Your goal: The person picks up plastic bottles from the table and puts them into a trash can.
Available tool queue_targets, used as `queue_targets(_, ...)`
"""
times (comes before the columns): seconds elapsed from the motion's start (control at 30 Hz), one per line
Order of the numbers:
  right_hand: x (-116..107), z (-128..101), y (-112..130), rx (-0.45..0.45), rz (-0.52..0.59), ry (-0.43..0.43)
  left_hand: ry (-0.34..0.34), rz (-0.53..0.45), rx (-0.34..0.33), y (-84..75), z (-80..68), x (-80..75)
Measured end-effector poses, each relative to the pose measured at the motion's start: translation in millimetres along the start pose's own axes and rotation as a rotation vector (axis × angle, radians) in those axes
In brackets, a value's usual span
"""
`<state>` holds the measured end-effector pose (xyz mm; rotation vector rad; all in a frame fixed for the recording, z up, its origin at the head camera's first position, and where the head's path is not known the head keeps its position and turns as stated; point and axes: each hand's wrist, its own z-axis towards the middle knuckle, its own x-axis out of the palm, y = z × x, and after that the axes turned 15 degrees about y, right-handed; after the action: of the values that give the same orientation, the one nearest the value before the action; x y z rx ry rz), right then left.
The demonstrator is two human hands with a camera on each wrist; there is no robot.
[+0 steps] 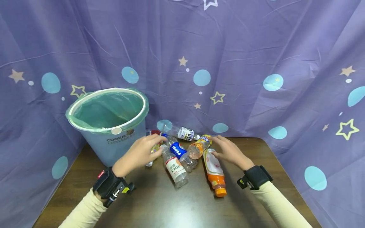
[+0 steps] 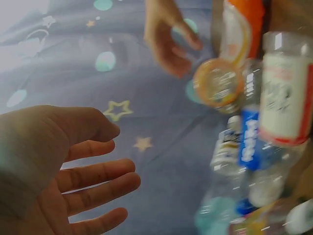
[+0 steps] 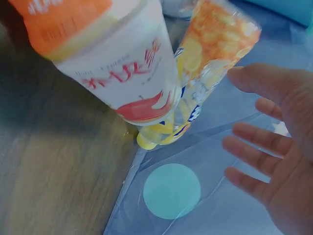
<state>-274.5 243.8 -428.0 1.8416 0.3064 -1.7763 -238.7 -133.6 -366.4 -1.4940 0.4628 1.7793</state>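
My left hand (image 1: 142,151) hovers beside the bottle pile with fingers loosely extended, holding nothing. Nearest to it lies a clear C100 bottle (image 1: 174,167), its neck close to the thumb. Behind that rests a Pepsi bottle (image 1: 178,150) with a blue label. My right hand (image 1: 229,152) is over the right side of the pile, fingers spread and empty in the right wrist view. Below it lie an orange-capped bottle (image 1: 215,171) with a white label and a yellow-capped bottle (image 3: 195,78). At the back is a clear bottle (image 1: 186,133) with a white label.
A blue bin (image 1: 99,145) lined with a green bag stands at the back left of the brown table (image 1: 137,202). Partly hidden behind the left hand is a colourful wrapped item (image 1: 155,147). A purple curtain (image 1: 242,63) hangs behind the table.
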Motion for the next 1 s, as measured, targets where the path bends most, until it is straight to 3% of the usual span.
queue_targets(0.2, 5, 27, -8, -0.048, -0.001, 0.033, 0.024, -0.11, -0.08, -0.7, -19.1, 38.6)
queue_targets(0.43, 12, 50, -17, -0.017, 0.014, 0.122, 0.088, -0.268, -0.242, -1.5, -36.5, 61.0)
queue_targets(0.77, 24, 66, -26, -0.003, 0.017, 0.187, 0.106, -0.355, -0.294, 3.2, -50.7, 77.6)
queue_targets(1.0, 34, 75, -27, -0.03, 0.0, 0.155, 0.098, -0.389, -0.267, 5.7, -55.3, 88.7)
